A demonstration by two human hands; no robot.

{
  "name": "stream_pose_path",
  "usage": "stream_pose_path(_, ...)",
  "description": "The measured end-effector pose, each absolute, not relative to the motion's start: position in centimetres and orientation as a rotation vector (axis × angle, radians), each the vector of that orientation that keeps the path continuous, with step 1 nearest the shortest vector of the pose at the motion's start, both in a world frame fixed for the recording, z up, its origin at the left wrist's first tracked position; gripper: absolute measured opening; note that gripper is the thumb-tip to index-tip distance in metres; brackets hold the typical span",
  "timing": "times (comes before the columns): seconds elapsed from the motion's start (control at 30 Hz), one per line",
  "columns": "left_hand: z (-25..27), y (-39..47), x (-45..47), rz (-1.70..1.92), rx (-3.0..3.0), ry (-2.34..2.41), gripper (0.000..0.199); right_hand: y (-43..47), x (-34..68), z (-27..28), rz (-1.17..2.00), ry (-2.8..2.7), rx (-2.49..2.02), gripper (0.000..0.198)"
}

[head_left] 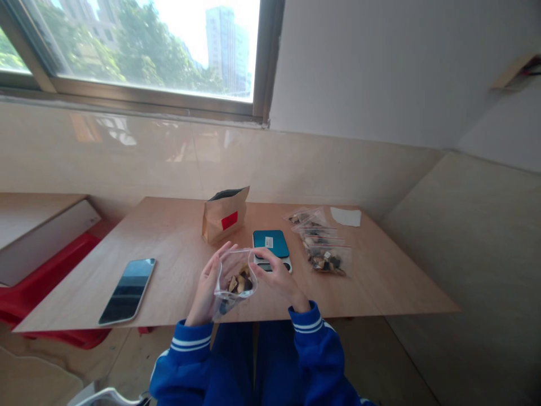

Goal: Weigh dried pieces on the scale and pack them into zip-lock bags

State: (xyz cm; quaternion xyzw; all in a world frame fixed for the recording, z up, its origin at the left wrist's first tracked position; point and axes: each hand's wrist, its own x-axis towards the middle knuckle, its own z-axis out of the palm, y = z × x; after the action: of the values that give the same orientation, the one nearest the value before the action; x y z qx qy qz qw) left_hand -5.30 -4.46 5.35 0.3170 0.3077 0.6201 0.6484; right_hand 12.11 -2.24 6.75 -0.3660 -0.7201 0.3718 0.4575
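Between my hands, near the table's front edge, is a clear zip-lock bag (226, 276) with its mouth spread wide. Brown and dark dried pieces that look like mushrooms (240, 281) lie inside it. My left hand (207, 282) grips the bag's left side, and my right hand (274, 276) pinches the right side of its rim. Just behind my right hand sits a kitchen scale (271, 242) with a teal top, its display partly covered by my fingers. A brown paper pouch (224, 217) with a red label stands upright and open behind the bag.
Several filled zip-lock bags (327, 260) overlap in a row right of the scale. A white paper piece (345, 216) lies at the table's back right. On the left is a phone (128, 290). A red stool (51, 282) stands by another table (38, 220).
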Motion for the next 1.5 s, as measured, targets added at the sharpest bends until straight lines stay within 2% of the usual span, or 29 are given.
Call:
stream_pose_path(0.07,5.7,-4.7,-4.8,1.336,0.712,0.675,0.051,-2.8,12.0,6.4,0.935,-1.623,-0.959,0.022)
stream_pose_path(0.23,6.0,-5.2,-4.7,1.322,0.728,0.607,0.072,-3.4,13.1,5.9,0.747,-1.102,-1.122,0.030)
stream_pose_path(0.4,5.8,-5.6,-3.4,1.470,1.007,0.994,0.046,-4.5,13.9,5.9,0.679,-1.087,-1.144,0.028)
stream_pose_path(0.63,6.8,-6.3,-3.2,1.657,1.068,1.244,0.038,-5.8,14.3,6.1,0.693,-1.158,-1.091,0.029)
stream_pose_path(0.9,7.9,-6.5,-3.1,1.657,0.886,1.121,0.048,-6.4,14.0,6.6,0.803,-0.953,-1.059,0.033)
stream_pose_path(1.13,7.0,-6.4,-2.8,1.587,0.760,1.038,0.030,-6.6,13.6,6.4,0.677,-0.920,-1.048,0.029)
stream_pose_path(1.5,6.9,-6.9,-4.4,1.567,0.991,1.010,0.021,-7.1,15.4,6.9,0.682,-1.080,-1.132,0.028)
